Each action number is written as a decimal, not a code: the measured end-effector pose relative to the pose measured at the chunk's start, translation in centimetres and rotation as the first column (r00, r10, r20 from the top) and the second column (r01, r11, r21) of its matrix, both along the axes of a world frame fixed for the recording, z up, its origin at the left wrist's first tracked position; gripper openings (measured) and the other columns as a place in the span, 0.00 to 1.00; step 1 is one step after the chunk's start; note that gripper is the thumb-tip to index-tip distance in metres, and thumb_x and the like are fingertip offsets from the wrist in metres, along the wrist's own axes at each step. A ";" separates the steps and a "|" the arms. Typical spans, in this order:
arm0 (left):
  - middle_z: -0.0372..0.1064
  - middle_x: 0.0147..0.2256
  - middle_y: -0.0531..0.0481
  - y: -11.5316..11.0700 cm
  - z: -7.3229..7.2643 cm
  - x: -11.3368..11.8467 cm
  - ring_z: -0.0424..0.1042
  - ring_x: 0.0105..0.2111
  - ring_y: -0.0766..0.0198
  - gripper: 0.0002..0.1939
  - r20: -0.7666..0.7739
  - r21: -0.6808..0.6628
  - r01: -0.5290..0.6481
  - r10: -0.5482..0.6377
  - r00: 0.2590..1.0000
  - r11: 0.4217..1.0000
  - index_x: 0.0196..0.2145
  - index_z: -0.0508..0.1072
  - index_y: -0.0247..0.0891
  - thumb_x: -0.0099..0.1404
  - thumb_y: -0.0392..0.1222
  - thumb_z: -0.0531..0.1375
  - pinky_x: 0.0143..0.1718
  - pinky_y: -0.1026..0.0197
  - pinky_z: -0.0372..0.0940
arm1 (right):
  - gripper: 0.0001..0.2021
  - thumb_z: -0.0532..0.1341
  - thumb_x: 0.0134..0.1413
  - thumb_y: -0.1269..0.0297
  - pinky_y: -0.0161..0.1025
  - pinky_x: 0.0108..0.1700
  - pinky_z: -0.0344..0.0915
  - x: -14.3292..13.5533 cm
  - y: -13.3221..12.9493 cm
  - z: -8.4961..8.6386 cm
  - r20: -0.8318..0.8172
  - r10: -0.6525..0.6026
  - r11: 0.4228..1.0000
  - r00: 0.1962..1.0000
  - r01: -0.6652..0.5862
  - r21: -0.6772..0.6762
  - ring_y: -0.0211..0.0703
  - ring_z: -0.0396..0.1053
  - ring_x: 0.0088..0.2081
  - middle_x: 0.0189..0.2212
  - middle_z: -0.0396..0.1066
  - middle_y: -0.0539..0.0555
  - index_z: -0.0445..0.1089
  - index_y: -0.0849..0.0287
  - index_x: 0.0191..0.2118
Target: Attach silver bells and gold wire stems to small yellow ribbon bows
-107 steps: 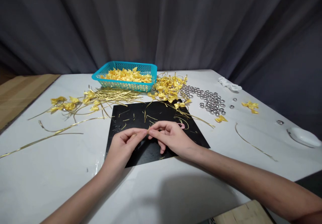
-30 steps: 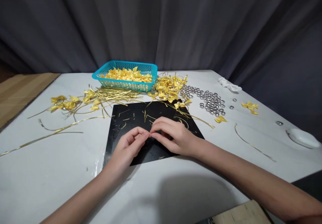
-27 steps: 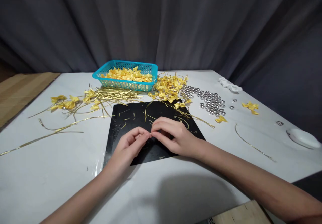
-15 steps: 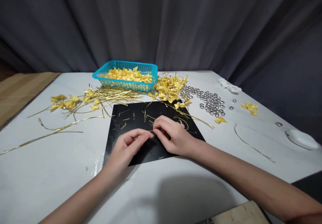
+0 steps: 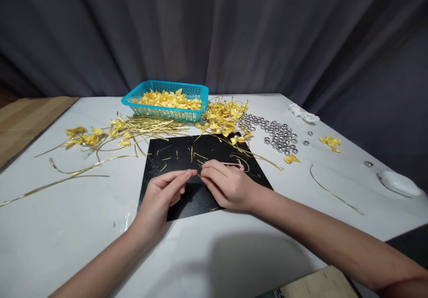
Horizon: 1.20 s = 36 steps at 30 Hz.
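Over the black mat [image 5: 192, 200] both my hands face each other with their fingertips close together. My left hand [image 5: 165, 191] is closed in a pinch, thumb against forefinger; whatever lies between them is too small to make out. My right hand [image 5: 230, 184] is also pinched, and a short bit of thin gold cord [image 5: 199, 175] shows at its fingertips. Behind the right hand lies a pink tool [image 5: 241, 167], mostly hidden. Gold cord scraps [image 5: 163, 167] are scattered on the mat.
A blue basket [image 5: 163, 109] of yellow ribbon bows stands at the back. Before it lies a bundle of gold cords [image 5: 150, 126]. More yellow bows [image 5: 224, 115] and silver beads [image 5: 281, 135] are heaped to the right. A white computer mouse [image 5: 399, 183] sits far right.
My left hand has turned more upright and moved slightly left. The gold cord that spanned the gap between both hands now shows only as a short bit by the right fingertips.
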<state>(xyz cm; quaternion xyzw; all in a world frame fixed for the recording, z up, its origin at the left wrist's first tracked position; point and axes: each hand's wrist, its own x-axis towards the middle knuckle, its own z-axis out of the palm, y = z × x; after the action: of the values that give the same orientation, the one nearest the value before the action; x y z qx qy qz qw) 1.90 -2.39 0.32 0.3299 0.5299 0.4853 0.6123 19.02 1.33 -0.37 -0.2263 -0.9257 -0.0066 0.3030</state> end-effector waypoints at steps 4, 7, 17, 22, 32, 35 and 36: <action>0.56 0.16 0.58 0.0 -0.3 0.1 0.47 0.18 0.74 0.12 -0.061 0.018 -0.016 0.017 0.998 1.000 0.27 0.80 0.40 0.45 0.48 0.68 0.19 0.68 0.41 | 0.08 0.49 0.58 0.76 0.32 0.27 0.65 0.1 -0.1 0.0 0.002 0.022 0.999 1.000 -0.022 0.045 0.40 0.67 0.34 0.31 0.68 0.58 0.64 0.65 0.35; 0.66 0.20 0.55 -0.2 -0.4 0.2 0.48 0.20 0.73 0.08 -0.130 0.072 -0.030 0.040 0.991 0.997 0.26 0.81 0.41 0.46 0.45 0.68 0.19 0.68 0.44 | 0.08 0.49 0.58 0.76 0.32 0.26 0.64 0.1 0.0 -0.1 0.011 0.024 0.999 1.000 -0.025 0.048 0.40 0.67 0.34 0.31 0.67 0.57 0.64 0.65 0.35; 0.43 0.13 0.61 0.1 -0.3 -0.2 0.43 0.18 0.72 0.16 -0.081 0.070 0.010 -0.004 0.997 0.998 0.21 0.78 0.38 0.50 0.55 0.64 0.20 0.66 0.42 | 0.09 0.48 0.59 0.76 0.32 0.26 0.63 0.0 -0.4 0.3 0.057 0.035 0.999 0.998 -0.035 -0.009 0.38 0.65 0.31 0.32 0.67 0.58 0.65 0.65 0.35; 0.57 0.16 0.57 0.1 -0.2 -0.1 0.47 0.20 0.72 0.11 -0.216 0.114 0.003 0.022 0.976 0.993 0.27 0.80 0.39 0.46 0.47 0.66 0.21 0.66 0.45 | 0.08 0.49 0.58 0.76 0.33 0.30 0.66 0.1 -0.3 0.1 -0.019 0.016 1.000 1.000 -0.016 0.013 0.39 0.66 0.33 0.31 0.67 0.58 0.65 0.64 0.35; 0.53 0.15 0.58 -0.3 0.0 0.3 0.54 0.20 0.69 0.10 -0.399 0.178 0.082 -0.004 0.917 0.981 0.25 0.79 0.38 0.47 0.47 0.65 0.24 0.66 0.54 | 0.06 0.53 0.57 0.68 0.30 0.22 0.61 -0.5 -0.4 0.4 -0.282 -0.118 0.869 0.952 -0.039 -0.494 0.34 0.63 0.25 0.30 0.67 0.55 0.66 0.63 0.35; 0.61 0.19 0.54 -0.3 0.1 0.2 0.57 0.22 0.68 0.11 -0.400 0.184 0.081 -0.001 0.916 0.980 0.26 0.77 0.37 0.49 0.48 0.64 0.24 0.66 0.54 | 0.10 0.55 0.56 0.61 0.30 0.18 0.60 -1.0 -0.3 0.5 -0.335 -0.240 0.405 0.911 -0.220 -0.887 0.30 0.59 0.15 0.16 0.63 0.46 0.68 0.62 0.38; 0.63 0.21 0.54 -0.4 0.1 0.2 0.58 0.23 0.68 0.11 -0.400 0.183 0.085 -0.005 0.917 0.979 0.26 0.77 0.37 0.49 0.48 0.63 0.24 0.66 0.54 | 0.12 0.56 0.55 0.59 0.30 0.18 0.61 -1.1 -0.2 0.4 -0.353 -0.268 0.246 0.896 -0.291 -0.925 0.30 0.58 0.13 0.12 0.61 0.43 0.69 0.62 0.38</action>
<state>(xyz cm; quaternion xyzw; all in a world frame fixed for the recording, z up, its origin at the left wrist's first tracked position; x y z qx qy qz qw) 2.10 -2.76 0.40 0.4926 0.5847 0.4440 0.4673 17.92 1.09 0.03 -0.3515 -0.6366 0.6172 0.3006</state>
